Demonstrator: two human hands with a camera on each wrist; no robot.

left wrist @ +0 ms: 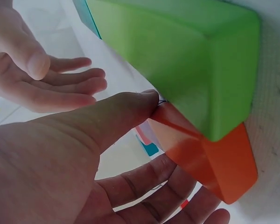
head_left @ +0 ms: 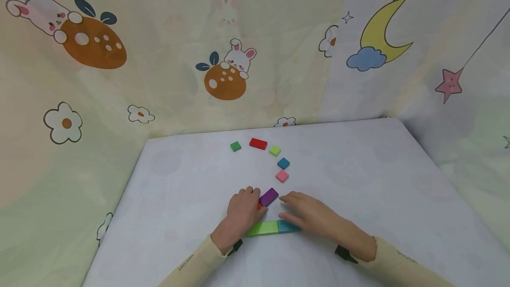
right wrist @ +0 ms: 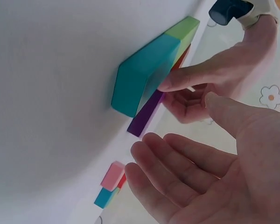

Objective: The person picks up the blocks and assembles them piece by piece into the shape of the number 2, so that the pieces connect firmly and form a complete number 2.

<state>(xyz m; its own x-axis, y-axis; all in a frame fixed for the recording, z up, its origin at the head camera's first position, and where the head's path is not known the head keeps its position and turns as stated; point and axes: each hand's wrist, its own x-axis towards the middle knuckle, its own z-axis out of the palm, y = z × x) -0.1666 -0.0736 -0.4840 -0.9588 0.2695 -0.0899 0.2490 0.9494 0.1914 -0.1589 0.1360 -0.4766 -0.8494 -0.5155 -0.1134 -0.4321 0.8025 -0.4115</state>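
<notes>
My left hand [head_left: 243, 211] holds an orange block [left wrist: 200, 151], thumb on one side and fingers on the other; in the head view the hand hides most of it. A purple block [head_left: 268, 197] lies slanted just beyond the orange one. Nearer to me, a light green block [head_left: 264, 228] and a blue block [head_left: 287, 226] sit end to end in a row. Beside that row hovers my right hand [head_left: 312, 216], fingers spread and nothing between them. Its thumb overlaps the blue block in the head view.
Farther back, a pink block [head_left: 282, 176], a small blue block [head_left: 283, 163], a small lime block [head_left: 275, 150], a red block [head_left: 258, 144] and a dark green block [head_left: 235, 146] form a curve on the white table [head_left: 350, 163]. A patterned curtain [head_left: 171, 56] hangs behind.
</notes>
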